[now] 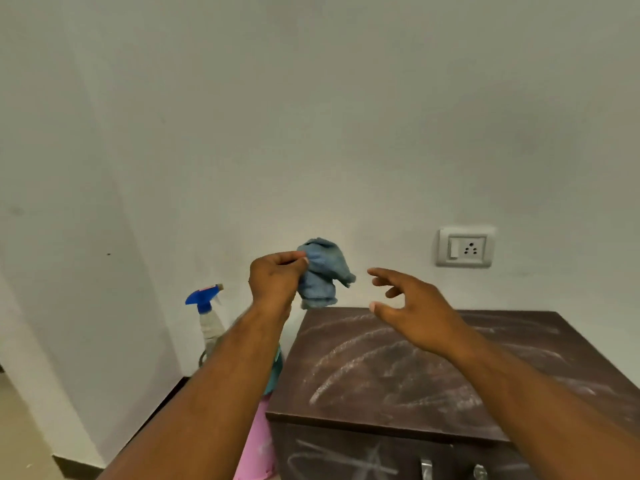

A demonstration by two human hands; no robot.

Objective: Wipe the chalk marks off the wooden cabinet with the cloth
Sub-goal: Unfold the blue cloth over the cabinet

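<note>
From the head camera, the left hand (277, 280) is raised in front of the pale wall (311, 116), its grip pinched on a bunched blue cloth (323, 273) between thumb and curled fingers. The cloth hangs in the air above the far left corner of the wooden cabinet (519, 420), not touching it. The right hand (412, 308) hovers just right of the cloth and apart from it, its grip wide, fingers spread and loosely bent, holding nothing. Below both hands the dark brown top surface of the cabinet is smeared with white chalk marks (346, 349) in long curved streaks that run across most of it. More chalk scribbles show on the cabinet's near front face, beside two metal handles (426, 468) at the bottom edge of the view. Left of the cabinet, near the wall, a spray bottle (209, 315) with a blue trigger head stands upright, partly hidden by the left forearm. A pink object (258, 445) sits low beside the cabinet's left side. A white switch and socket plate (465, 247) is fixed on the wall to the right, above the cabinet's far edge
</note>
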